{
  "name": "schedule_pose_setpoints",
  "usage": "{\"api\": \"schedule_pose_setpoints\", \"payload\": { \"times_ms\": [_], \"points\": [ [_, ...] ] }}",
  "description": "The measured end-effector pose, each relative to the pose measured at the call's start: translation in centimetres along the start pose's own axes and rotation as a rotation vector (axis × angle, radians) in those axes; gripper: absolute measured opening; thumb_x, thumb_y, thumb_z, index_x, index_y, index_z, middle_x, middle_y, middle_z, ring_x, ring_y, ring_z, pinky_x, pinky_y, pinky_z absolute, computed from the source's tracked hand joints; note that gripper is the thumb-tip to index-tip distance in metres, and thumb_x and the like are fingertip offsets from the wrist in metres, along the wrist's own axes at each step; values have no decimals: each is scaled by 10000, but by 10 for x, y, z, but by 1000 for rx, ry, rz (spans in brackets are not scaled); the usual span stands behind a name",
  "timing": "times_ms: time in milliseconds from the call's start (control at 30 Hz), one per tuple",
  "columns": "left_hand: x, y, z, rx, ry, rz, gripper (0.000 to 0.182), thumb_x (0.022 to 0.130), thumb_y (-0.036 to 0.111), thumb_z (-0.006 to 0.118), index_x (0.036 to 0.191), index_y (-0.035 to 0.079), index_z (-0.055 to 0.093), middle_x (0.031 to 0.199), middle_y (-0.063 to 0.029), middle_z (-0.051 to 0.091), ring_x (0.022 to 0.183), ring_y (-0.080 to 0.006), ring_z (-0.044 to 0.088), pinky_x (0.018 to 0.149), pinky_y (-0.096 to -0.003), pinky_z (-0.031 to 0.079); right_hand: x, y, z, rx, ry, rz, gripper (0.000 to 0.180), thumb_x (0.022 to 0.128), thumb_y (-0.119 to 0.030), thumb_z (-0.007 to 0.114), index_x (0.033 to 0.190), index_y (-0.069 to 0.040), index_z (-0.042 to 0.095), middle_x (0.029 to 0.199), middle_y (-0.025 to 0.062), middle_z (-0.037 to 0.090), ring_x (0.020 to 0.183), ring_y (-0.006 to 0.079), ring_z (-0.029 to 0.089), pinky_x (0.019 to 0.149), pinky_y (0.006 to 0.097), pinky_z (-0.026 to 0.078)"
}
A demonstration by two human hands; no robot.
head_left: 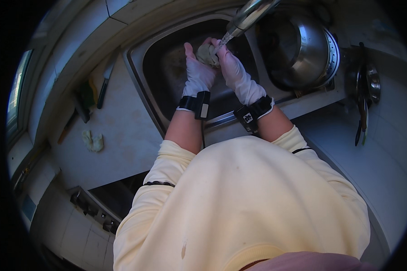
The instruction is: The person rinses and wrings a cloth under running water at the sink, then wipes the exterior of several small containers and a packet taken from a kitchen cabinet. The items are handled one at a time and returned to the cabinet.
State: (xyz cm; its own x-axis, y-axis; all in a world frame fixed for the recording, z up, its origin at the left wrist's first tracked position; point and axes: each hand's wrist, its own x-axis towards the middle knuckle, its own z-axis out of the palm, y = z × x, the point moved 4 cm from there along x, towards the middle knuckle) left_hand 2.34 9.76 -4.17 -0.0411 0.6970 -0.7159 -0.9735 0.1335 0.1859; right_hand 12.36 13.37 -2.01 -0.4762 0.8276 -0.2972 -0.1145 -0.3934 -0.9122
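My left hand (199, 73) and my right hand (231, 67), both in thin whitish gloves, are over a dark sink basin (162, 84). Between them is a bunched, pale grey-green cloth (207, 55). My right fingers are closed on its right side. The left palm supports it from below, with the thumb standing apart. Water (226, 40) runs from the metal faucet (246, 20) onto the cloth and the right fingers. Black devices are strapped round both wrists.
At the right, a large metal pot (308, 50) lies tilted in the second basin, with pans (373, 83) beyond. On the left counter are a knife (105, 84), a green and yellow item (89, 93) and a crumpled pale cloth (93, 141). A stove (91, 206) is at lower left.
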Motion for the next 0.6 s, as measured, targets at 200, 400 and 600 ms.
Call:
{"api": "schedule_pose_setpoints", "payload": {
  "times_ms": [200, 400, 600],
  "points": [
    [-13, -10, -6, -152, 27, 27, 815, 1024, 838, 471, 1404, 138, 649, 1524, -187, 605, 1397, -419, 584, 1187, -773, 383, -20, -41, -22, 252, 100, 81, 726, 1213, -506, 311, 1685, 43, 364, 1746, 224, 407, 1632, 322, 381, 1343, 475, 280],
    [-18, -17, -9, -465, -170, -165, 621, 981, 511, 801, 1414, 107, 614, 1492, -244, 601, 1392, -472, 618, 1103, -725, 552, -14, -106, -82, 20, 344, -165, 737, 1200, -538, 328, 1646, 36, 455, 1691, 249, 484, 1612, 368, 415, 1351, 489, 284],
    [-4, -19, -22, -441, -101, -211, 493, 1040, 122, 750, 1494, 136, 560, 1416, -223, 652, 1102, -329, 731, 811, -413, 684, 59, -165, -106, -234, 523, -540, 678, 1191, -487, 434, 1624, 33, 474, 1675, 227, 494, 1586, 338, 439, 1324, 451, 320]
  ]
}}
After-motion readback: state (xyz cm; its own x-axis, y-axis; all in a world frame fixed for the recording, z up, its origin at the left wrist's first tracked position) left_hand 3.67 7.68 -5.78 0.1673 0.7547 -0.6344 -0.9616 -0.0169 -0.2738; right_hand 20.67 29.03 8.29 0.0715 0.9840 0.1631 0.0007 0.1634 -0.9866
